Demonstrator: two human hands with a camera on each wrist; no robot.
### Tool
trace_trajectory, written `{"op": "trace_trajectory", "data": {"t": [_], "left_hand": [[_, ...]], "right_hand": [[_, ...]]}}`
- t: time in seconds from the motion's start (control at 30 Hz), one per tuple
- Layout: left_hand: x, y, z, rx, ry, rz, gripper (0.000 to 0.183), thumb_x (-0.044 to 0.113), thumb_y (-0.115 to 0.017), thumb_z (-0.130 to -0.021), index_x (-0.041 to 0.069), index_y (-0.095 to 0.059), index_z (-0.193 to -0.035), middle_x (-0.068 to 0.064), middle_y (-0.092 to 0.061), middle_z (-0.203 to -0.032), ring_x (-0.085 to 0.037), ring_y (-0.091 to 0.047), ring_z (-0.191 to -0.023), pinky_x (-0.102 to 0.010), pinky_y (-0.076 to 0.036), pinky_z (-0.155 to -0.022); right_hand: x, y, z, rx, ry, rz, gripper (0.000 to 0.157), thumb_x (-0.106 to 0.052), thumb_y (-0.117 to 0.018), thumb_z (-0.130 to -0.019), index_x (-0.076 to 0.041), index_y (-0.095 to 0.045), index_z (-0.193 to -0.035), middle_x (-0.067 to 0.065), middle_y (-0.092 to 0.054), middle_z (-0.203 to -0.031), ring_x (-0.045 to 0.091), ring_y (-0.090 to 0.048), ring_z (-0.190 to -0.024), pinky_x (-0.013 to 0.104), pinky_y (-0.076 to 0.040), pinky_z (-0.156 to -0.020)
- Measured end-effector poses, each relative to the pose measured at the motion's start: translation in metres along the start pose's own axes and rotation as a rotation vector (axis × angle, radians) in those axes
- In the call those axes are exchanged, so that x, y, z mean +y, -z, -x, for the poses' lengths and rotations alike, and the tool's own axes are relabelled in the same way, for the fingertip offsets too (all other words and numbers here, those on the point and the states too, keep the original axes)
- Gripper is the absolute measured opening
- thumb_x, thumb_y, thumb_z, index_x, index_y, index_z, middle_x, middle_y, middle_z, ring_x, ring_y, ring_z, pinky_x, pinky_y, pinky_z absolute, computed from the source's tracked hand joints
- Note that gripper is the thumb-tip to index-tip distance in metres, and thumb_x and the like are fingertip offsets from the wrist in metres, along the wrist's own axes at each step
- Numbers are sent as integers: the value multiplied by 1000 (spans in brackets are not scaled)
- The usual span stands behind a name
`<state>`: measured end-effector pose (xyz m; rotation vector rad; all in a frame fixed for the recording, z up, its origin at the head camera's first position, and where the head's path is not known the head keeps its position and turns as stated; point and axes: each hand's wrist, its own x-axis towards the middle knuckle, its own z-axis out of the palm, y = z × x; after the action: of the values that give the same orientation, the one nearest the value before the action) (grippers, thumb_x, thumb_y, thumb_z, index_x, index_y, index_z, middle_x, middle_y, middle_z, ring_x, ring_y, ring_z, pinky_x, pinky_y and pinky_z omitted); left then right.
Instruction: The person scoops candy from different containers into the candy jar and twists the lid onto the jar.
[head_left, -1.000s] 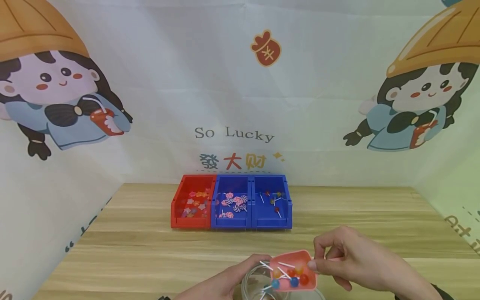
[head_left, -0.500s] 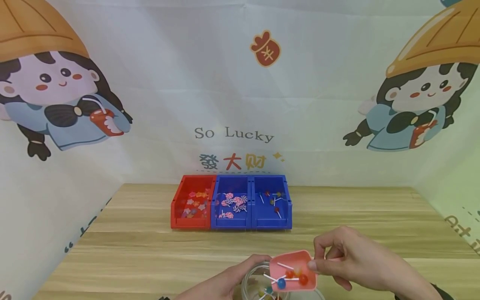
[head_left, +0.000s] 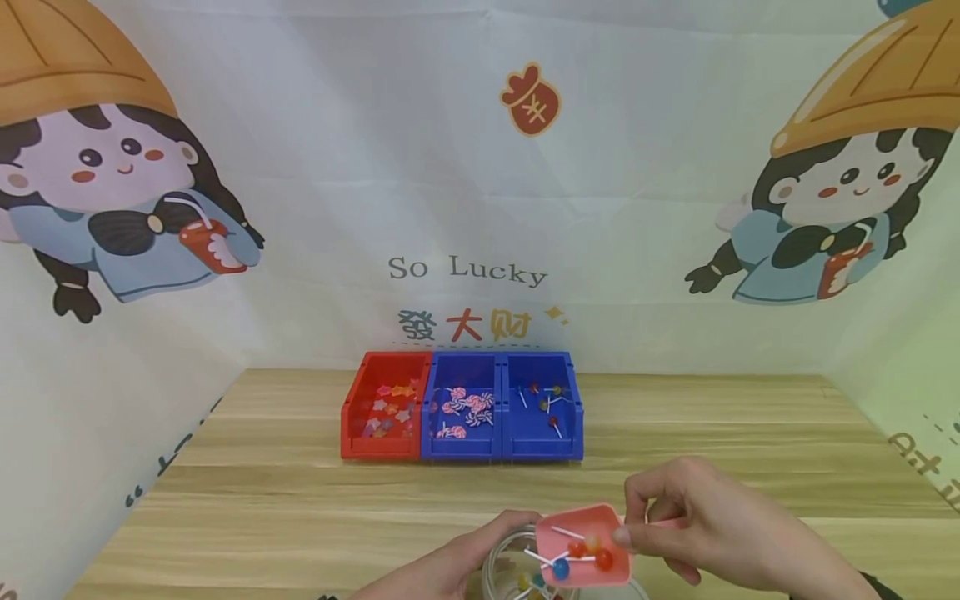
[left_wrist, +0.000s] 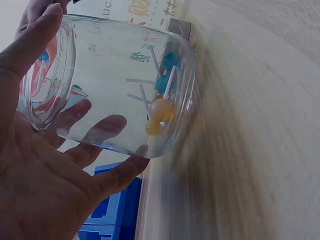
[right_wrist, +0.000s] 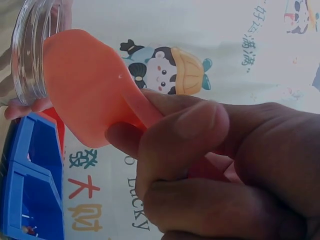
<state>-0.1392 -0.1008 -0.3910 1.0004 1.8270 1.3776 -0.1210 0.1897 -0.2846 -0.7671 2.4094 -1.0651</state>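
My left hand (head_left: 457, 562) grips a clear glass jar (head_left: 498, 567) at the front of the table, thumb near its rim and fingers spread along its side. Several small ball lollipops (left_wrist: 161, 107), blue and yellow-orange, lie at the jar's bottom in the left wrist view. With my right hand (head_left: 712, 525) I pinch the handle of a pink scoop (head_left: 551, 521), whose front lip is over the jar's mouth. On the scoop remain several lollipops (head_left: 603, 559), red, orange and blue. Seen from the right wrist, the scoop's underside (right_wrist: 85, 85) hides its load.
Behind the hands stand a red bin (head_left: 381, 447) with star-shaped pieces and two blue bins (head_left: 461, 448) with swirl lollipops and ball lollipops. A clear round piece (head_left: 637, 592) shows partly beside the jar. A printed cloth (head_left: 465, 208) rises behind the table.
Some lollipops, a light-blue one among them, have slid off the scoop into the jar. The blue one still on the scoop has shifted toward its lip. Both hands stay nearly in place.
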Motion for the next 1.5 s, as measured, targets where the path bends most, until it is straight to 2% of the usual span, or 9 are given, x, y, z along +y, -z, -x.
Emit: {"op": "trace_trajectory", "data": {"t": [0.2,0.27,0.47,0.57,0.7,0.73,0.9,1.13,1.5], "left_hand": [[1,-2,3,-17,24,88,66,35,-62,-92,37,-24,-146,9,-44,-145,-13,-45,-130,-29,-41,-107],[1,-3,4,-48,43,180,66,32,-60,-94,37,-21,-147,8,-43,-145,-16,-47,-129,-27,-43,-106],[-1,0,2,0,8,-11,68,38,-63,-91,37,-24,-146,10,-42,-147,-11,-43,-132,-31,-40,-108],[-1,1,1,10,17,-38,69,38,-64,-90,38,-24,-145,10,-42,-147,-9,-42,-131,-32,-40,-108],[2,0,3,-18,63,95,68,34,-63,-92,39,-23,-146,9,-42,-145,-13,-46,-127,-28,-43,-106],[3,-1,3,-2,60,60,67,35,-63,-91,39,-23,-145,11,-43,-144,-11,-46,-127,-26,-43,-105],[4,-1,4,-13,89,116,67,33,-63,-92,41,-23,-145,9,-42,-143,-13,-45,-128,-25,-43,-105],[2,0,1,-12,21,27,68,38,-63,-91,36,-23,-145,9,-43,-143,-7,-44,-127,-24,-40,-106],[2,-1,1,-35,-28,91,68,34,-62,-92,32,-22,-147,6,-42,-146,-11,-45,-131,-26,-42,-107]], "right_hand": [[1,-2,2,-6,5,6,23,-39,-63,-90,-19,-61,-78,-4,-46,-46,2,-41,-39,23,-31,-41],[0,-3,3,-4,10,5,23,-39,-62,-91,-20,-61,-79,-6,-45,-47,2,-41,-40,23,-31,-41],[-2,-4,4,0,2,28,20,-40,-62,-91,-22,-61,-80,-11,-45,-51,2,-42,-42,21,-35,-43],[-4,-5,4,-1,-2,30,20,-39,-62,-91,-22,-61,-80,-11,-45,-52,2,-43,-44,20,-37,-45],[-5,-6,3,-4,0,18,19,-36,-62,-92,-20,-61,-81,-10,-44,-52,3,-43,-45,21,-36,-46],[-5,-6,3,-3,2,18,19,-35,-62,-92,-20,-61,-81,-10,-44,-52,3,-43,-45,21,-36,-46],[-8,-7,4,6,-25,39,16,-33,-63,-91,-21,-62,-81,-11,-40,-54,3,-42,-48,20,-32,-44],[-9,-9,4,24,-38,64,17,-36,-65,-89,-22,-61,-79,-11,-35,-55,2,-38,-49,22,-26,-42],[-8,-11,5,41,-15,78,18,-37,-65,-89,-23,-61,-78,-12,-34,-57,1,-38,-51,23,-25,-43]]}}
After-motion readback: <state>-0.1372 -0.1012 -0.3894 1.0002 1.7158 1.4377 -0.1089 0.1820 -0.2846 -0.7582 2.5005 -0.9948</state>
